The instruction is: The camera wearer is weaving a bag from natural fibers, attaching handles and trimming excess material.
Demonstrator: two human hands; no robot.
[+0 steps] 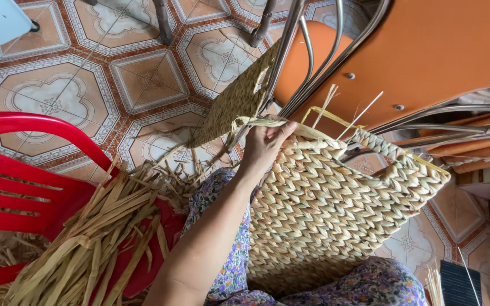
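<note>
While left hand [265,144] pinches its rim, basket [336,198] shows tan herringbone weave; right hand hidden.

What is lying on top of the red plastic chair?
A loose bundle of dried straw strips lies on the red plastic chair, some strips hanging over its edge. The seat beneath the bundle is covered, so anything under it cannot be seen.
</note>
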